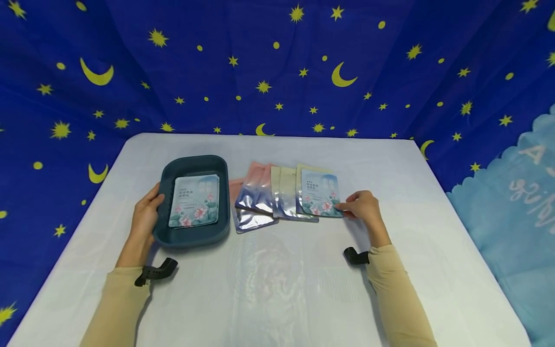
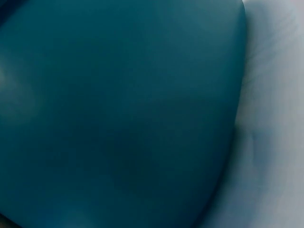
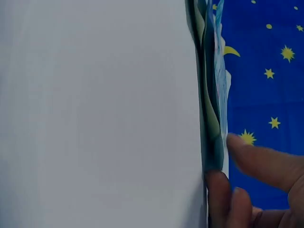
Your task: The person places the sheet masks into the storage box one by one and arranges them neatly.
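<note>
My left hand (image 1: 145,214) grips the left side of a dark teal plastic tray (image 1: 191,239), thumb over the rim. Inside it lies a light blue face mask sachet (image 1: 195,200) printed with pink flowers. The tray's smooth wall (image 2: 118,114) fills most of the left wrist view. At the right end of a row of sachets, my right hand (image 1: 362,207) pinches the lower right corner of another light blue flowered sachet (image 1: 320,190). In the right wrist view, the thumb and fingers of this hand (image 3: 256,185) stand at the stacked sachet edges (image 3: 212,95).
Left of the held sachet, pale yellow sachets (image 1: 287,190) and pink-and-blue sachets (image 1: 256,185) overlap on the white table (image 1: 277,289). One more silvery-blue sachet (image 1: 253,220) sticks out below them. A blue star-and-moon cloth (image 1: 243,53) hangs behind the table.
</note>
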A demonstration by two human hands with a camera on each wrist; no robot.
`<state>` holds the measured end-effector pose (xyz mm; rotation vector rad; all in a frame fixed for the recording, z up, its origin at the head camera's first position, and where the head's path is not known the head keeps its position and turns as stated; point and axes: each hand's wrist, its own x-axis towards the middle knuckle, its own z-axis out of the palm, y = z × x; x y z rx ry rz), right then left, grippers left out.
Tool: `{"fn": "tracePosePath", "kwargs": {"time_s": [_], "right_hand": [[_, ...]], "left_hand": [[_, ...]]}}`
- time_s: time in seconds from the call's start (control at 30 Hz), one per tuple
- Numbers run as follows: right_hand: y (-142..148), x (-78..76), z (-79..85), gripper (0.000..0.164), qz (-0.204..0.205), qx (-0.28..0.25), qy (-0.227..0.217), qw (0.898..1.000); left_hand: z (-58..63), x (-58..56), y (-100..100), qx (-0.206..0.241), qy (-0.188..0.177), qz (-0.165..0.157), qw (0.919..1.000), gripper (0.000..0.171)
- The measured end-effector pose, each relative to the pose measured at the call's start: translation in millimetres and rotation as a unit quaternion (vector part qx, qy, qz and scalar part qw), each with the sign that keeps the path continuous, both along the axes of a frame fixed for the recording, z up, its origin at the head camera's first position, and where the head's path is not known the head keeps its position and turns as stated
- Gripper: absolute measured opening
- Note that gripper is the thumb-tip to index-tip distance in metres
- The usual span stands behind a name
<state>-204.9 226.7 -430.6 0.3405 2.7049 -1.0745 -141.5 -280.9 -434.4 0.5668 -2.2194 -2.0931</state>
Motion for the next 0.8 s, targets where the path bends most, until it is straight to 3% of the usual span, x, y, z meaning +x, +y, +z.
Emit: {"fn": "tracePosePath", "kwargs": {"time_s": [0.3,0.5,0.67,0.8], "right_hand": [[-2,-3.4,-5.5,0.026,-0.016,-0.073,-0.005,0.997],[-3,-2.7,-7.9,0.021,-0.041,-0.099,0.034,0.994],[-6,-1.0,-1.7,0.022,-0.066,-0.168,0.082,0.980],[-21,-2.7,9.9,0.021,-0.063,-0.234,0.123,0.962]], "left_hand": [[0.9,0.0,1,0.009,-0.001,0.002,1.0000,0.054],[0.3,-0.6,1,0.010,-0.005,0.006,0.9999,0.053],[-0.7,-1.3,1,0.013,-0.003,0.003,0.9999,0.053],[-1.2,-0.3,0,0.005,0.003,-0.001,1.0000,0.054]]}}
